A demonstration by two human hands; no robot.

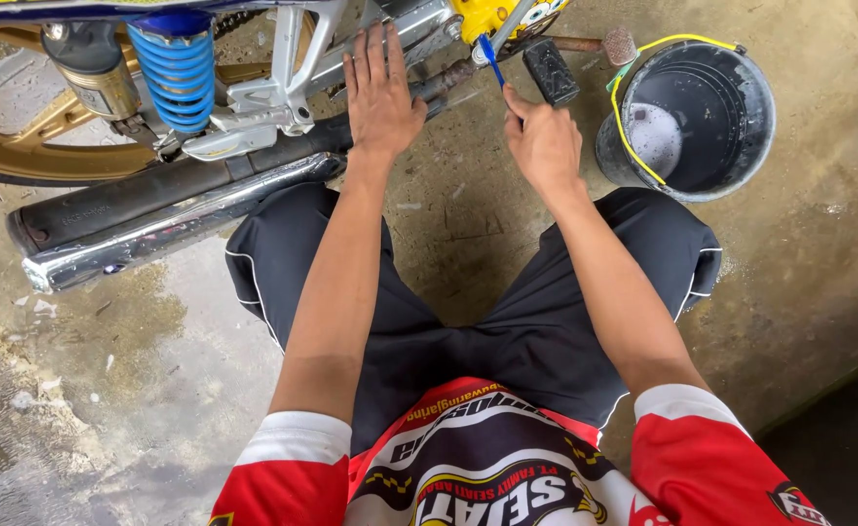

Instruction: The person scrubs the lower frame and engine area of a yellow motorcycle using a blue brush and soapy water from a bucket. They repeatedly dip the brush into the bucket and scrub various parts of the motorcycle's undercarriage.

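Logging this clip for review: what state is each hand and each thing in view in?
Left hand: open, flat on the motorcycle frame.
Right hand: closed around the blue-handled brush, brush raised to the bike.
Round black plastic bucket: upright, uncovered, a little foamy water inside.
Long black and chrome exhaust pipe: mounted, wet.
Blue coil shock spring: mounted, upright.
Concrete floor: wet.

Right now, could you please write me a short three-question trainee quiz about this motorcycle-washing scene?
1. True or false: the left hand lies flat on the motorcycle frame.
2. What does the right hand hold? A) sponge B) blue toothbrush C) wrench
3. Fill in: the black bucket with the yellow handle stands on the person's ___ side.

Key: 1 true; 2 B; 3 right.
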